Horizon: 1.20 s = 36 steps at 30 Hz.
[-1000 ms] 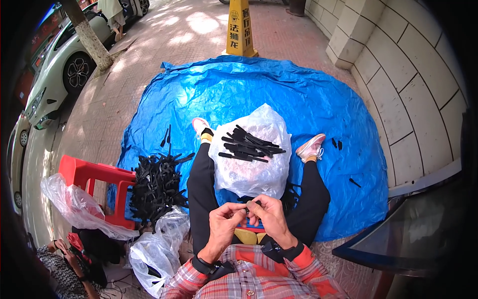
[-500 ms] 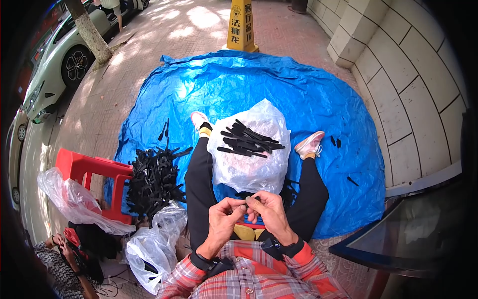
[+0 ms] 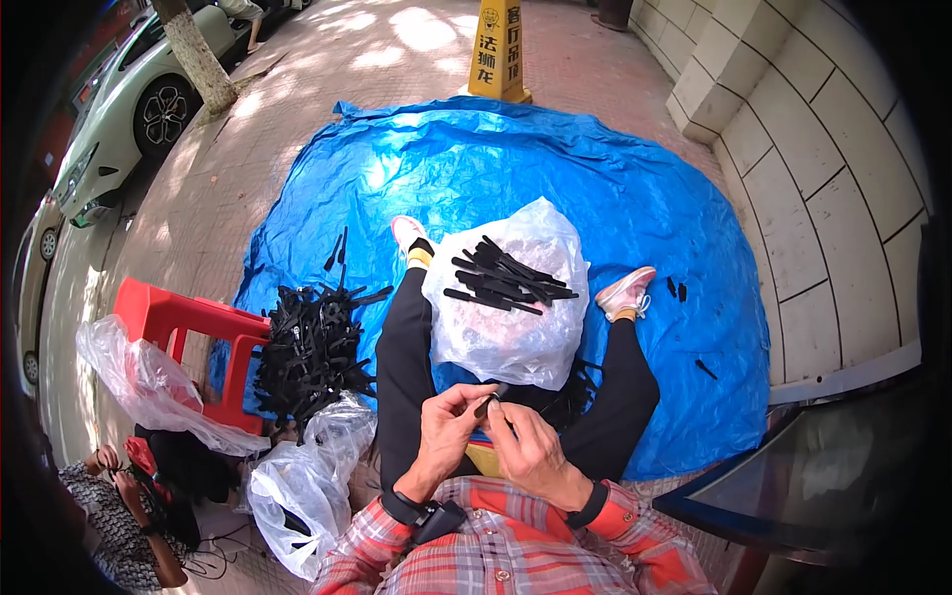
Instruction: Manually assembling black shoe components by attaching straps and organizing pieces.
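Observation:
Close to my lap, my left hand (image 3: 446, 432) and my right hand (image 3: 534, 458) are brought together, both pinching one short black strip (image 3: 486, 404). Its exact kind is too small to make out, and fingers cover part of it. Just beyond, between my legs, a stuffed whitish plastic bag (image 3: 506, 347) bears a loose stack of flat black strips (image 3: 504, 280). More black strips (image 3: 557, 405) lie partly hidden between my hands and that bag. Left of my leg is a large heap of similar black strips (image 3: 312, 352).
A blue tarp (image 3: 684, 228) lies under everything, with a few stray strips on its right. A red plastic stool (image 3: 233, 367) and clear bags (image 3: 302, 496) are at left; another person's hands (image 3: 119, 476) show lower left. A dark glass-topped panel (image 3: 823, 476) juts in at right.
My right hand has shifted lower, its fingers now bent around the strip's near side. More of the black strip shows between my fingertips. The whole view has shifted slightly.

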{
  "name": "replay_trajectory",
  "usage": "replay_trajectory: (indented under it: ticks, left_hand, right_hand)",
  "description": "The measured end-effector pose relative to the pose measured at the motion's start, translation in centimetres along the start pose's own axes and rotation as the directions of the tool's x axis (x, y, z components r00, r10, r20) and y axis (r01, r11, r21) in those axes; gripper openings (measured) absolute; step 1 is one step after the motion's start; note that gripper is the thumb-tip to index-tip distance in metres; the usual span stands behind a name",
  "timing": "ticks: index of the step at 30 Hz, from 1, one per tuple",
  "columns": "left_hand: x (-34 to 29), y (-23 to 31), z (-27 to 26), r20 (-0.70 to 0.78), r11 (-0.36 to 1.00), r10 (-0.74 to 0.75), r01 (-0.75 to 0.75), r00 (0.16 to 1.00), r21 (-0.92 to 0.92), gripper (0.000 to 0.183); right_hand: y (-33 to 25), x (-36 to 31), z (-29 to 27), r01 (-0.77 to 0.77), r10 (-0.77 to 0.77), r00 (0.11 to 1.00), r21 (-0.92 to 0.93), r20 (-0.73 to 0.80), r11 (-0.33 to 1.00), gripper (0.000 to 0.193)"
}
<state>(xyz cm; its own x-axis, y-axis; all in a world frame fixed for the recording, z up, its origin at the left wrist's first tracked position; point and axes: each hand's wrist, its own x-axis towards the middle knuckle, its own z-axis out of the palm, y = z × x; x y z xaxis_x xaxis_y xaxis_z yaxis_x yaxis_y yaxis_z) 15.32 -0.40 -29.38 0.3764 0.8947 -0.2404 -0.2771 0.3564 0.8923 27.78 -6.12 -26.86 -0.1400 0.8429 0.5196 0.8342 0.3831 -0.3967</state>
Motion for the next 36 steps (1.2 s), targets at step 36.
replay_trajectory:
  ticks: [36]
  left_hand:
    - [1.0,0.5,-1.9,0.317,0.939,-0.052,-0.062,0.947,0.338,0.021]
  right_hand:
    - [2.6,0.3,0.2,-0.643,0.416,0.718,0.76,0.558,0.09,0.026]
